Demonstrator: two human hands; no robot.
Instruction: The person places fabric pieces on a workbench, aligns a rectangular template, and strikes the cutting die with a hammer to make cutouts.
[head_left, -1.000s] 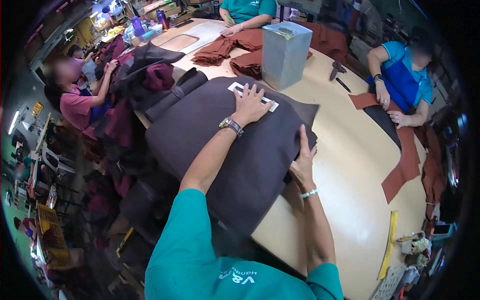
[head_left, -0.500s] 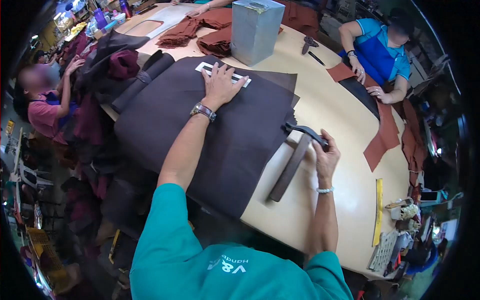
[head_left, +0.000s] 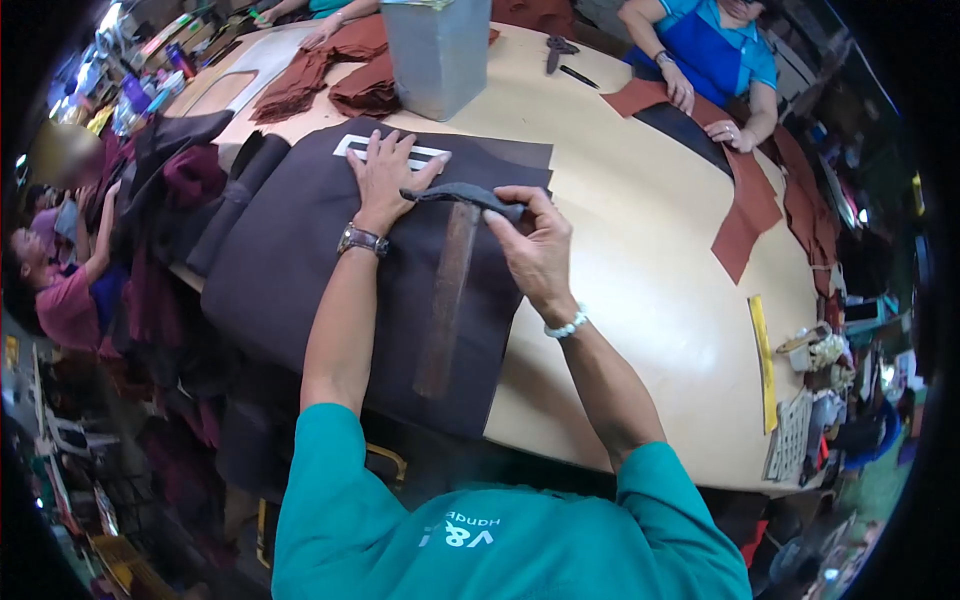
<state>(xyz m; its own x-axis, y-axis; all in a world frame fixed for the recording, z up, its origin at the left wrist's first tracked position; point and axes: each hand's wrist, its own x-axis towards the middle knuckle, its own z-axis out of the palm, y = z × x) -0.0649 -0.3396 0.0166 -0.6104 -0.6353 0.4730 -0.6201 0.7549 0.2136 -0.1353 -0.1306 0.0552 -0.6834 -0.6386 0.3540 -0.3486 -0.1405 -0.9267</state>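
My left hand (head_left: pixel 384 187) lies with spread fingers on a white rectangular template (head_left: pixel 428 157) with a slot in it. Beneath the template are stacked dark brown sheets (head_left: pixel 290 230) of fabric or leather, reaching over the table's near edge. In my right hand (head_left: pixel 538 245) is a hammer, gripped by one end of its dark curved head. Its wooden handle (head_left: pixel 447 300) points down toward me over the sheets. The head's other end is close to my left fingers; whether they touch, I cannot tell.
A grey metal container (head_left: pixel 437 60) stands behind the sheets, near reddish-brown pieces (head_left: pixel 325 65). Across the table (head_left: pixel 620 330), a person in blue (head_left: pixel 690 50) handles reddish-brown strips. A yellow strip (head_left: pixel 763 360) lies at right; another person (head_left: pixel 75 280) is at left.
My right hand has brought the hammer leftward and up, from beside the sheets to over them, near my left hand. My left hand stays on the template. The whole view has shifted.
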